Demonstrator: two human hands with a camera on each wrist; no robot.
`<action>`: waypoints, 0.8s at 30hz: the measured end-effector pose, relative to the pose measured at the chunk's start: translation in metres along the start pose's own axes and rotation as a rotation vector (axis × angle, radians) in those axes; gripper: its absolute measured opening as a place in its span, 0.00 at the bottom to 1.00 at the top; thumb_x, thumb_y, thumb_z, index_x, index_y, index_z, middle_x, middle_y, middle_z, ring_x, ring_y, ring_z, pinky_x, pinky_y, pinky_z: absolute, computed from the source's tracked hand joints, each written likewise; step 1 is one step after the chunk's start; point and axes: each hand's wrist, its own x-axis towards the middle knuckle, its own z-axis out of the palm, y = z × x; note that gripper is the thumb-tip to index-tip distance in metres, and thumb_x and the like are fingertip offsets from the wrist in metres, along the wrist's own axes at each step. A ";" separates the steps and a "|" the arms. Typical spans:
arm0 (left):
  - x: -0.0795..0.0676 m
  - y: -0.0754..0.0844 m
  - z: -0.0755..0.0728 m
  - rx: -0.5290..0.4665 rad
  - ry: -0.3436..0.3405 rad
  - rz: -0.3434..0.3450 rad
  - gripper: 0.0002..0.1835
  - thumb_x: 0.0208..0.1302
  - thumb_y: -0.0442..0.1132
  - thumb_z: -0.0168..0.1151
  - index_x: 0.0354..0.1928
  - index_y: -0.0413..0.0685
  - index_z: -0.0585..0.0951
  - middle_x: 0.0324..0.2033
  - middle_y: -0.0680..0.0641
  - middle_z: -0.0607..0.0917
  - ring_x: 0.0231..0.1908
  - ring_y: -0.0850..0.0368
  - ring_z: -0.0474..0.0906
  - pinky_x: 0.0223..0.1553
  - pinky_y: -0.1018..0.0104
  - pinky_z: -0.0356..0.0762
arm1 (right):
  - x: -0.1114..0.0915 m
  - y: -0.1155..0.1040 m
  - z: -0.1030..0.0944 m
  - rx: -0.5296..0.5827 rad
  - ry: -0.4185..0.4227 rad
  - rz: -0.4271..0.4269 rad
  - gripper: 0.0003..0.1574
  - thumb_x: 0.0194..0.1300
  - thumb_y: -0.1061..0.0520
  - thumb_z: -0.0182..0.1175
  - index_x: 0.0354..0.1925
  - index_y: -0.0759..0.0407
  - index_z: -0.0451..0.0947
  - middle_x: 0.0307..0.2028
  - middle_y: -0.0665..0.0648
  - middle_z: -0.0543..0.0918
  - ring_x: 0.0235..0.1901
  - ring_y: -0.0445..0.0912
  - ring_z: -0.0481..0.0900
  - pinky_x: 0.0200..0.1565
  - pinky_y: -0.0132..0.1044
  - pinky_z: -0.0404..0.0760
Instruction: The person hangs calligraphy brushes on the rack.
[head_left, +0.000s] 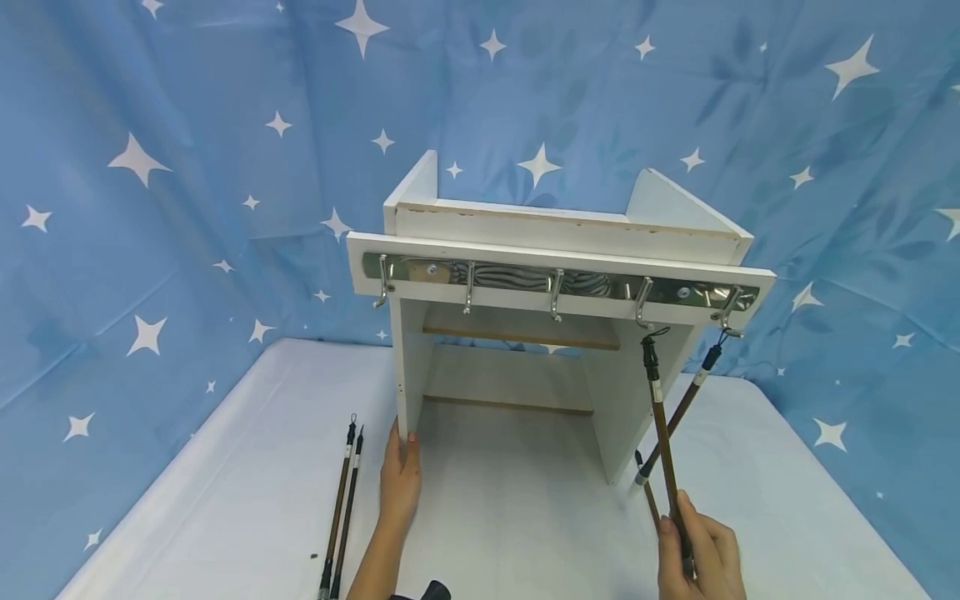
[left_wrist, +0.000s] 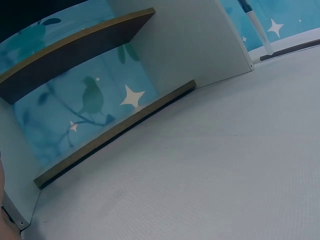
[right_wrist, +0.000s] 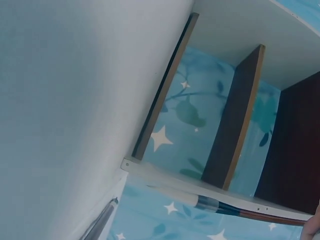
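A white wooden rack (head_left: 420,221) with a strip of metal hooks (head_left: 557,293) along its front stands on the table. My left hand (head_left: 400,487) grips the lower front edge of its left side panel. Between the thumb and fingers of my right hand (head_left: 701,550) is a brown-handled writing brush (head_left: 660,408), loop end up; the loop is just beneath the second hook from the right, and whether they touch I cannot tell. Another writing brush (head_left: 690,392) hangs tilted from the rightmost hook, its pale bristles (right_wrist: 175,194) pointing down. The held brush's bristle end is hidden by my hand.
Two more brushes (head_left: 341,508) lie side by side on the white table (head_left: 225,500), left of my left forearm. A further brush (head_left: 648,496) lies right of the rack, partly behind the held one. Blue star-patterned cloth (head_left: 225,167) surrounds the table's back and sides.
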 end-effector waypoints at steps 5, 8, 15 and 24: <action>-0.001 -0.001 0.000 0.009 0.005 0.005 0.31 0.71 0.52 0.37 0.71 0.50 0.47 0.69 0.37 0.52 0.67 0.35 0.50 0.62 0.37 0.54 | -0.003 -0.004 0.002 0.044 0.011 0.026 0.16 0.62 0.65 0.55 0.45 0.77 0.76 0.26 0.64 0.74 0.34 0.22 0.65 0.20 0.15 0.62; 0.000 0.000 0.000 0.003 0.008 0.007 0.31 0.71 0.52 0.37 0.71 0.50 0.47 0.69 0.37 0.52 0.67 0.35 0.50 0.61 0.37 0.54 | -0.002 -0.007 0.003 0.057 0.018 0.020 0.16 0.64 0.65 0.53 0.46 0.78 0.75 0.26 0.67 0.74 0.33 0.20 0.65 0.20 0.14 0.62; 0.000 0.002 0.001 -0.002 0.005 -0.003 0.32 0.71 0.55 0.37 0.71 0.52 0.46 0.69 0.40 0.51 0.67 0.37 0.50 0.62 0.38 0.54 | 0.001 -0.007 0.007 0.092 0.005 -0.015 0.16 0.64 0.67 0.51 0.47 0.80 0.73 0.26 0.69 0.74 0.32 0.19 0.65 0.19 0.15 0.63; 0.000 -0.001 0.001 -0.008 0.005 0.001 0.32 0.70 0.55 0.36 0.71 0.52 0.47 0.69 0.40 0.52 0.67 0.38 0.50 0.62 0.38 0.54 | -0.002 0.002 0.008 0.091 -0.018 -0.012 0.17 0.64 0.67 0.52 0.49 0.76 0.73 0.27 0.67 0.74 0.31 0.20 0.66 0.19 0.15 0.65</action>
